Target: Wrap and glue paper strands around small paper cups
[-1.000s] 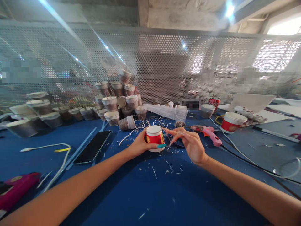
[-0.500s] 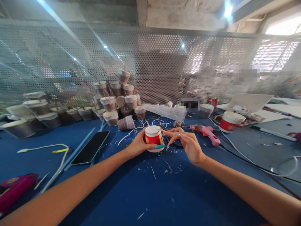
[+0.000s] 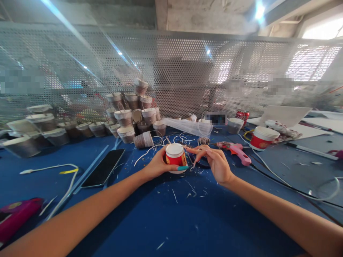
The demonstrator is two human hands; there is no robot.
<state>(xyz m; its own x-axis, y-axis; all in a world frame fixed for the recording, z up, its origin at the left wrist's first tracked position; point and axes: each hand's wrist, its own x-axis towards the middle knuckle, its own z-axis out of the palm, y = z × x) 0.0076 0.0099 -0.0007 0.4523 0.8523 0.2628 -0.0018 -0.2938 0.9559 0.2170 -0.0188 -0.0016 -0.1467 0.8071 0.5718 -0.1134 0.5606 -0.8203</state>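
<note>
In the middle of the head view, a small red and white paper cup (image 3: 175, 159) with a yellow patch stands close to upright at the blue table top. My left hand (image 3: 157, 165) is wrapped round its left side, the teal-nailed thumb lying across the front. At the cup's right side is my right hand (image 3: 211, 159), with fingers stretched and apart. Its index fingertip is at the cup's side just below the rim, and I cannot tell whether it presses. No object shows in the right hand.
Stacked twine-wrapped cups (image 3: 124, 117) stand at the back left. A phone (image 3: 104, 167) lies to the left, and a pink glue gun (image 3: 235, 150) with a black cord to the right. Another red cup (image 3: 264, 138) is farther right. White cord and scraps are scattered about.
The cup has tipped or shifted slightly in my left hand. My right hand's fingers have moved slightly and bent a little; its index finger stays by the cup.
</note>
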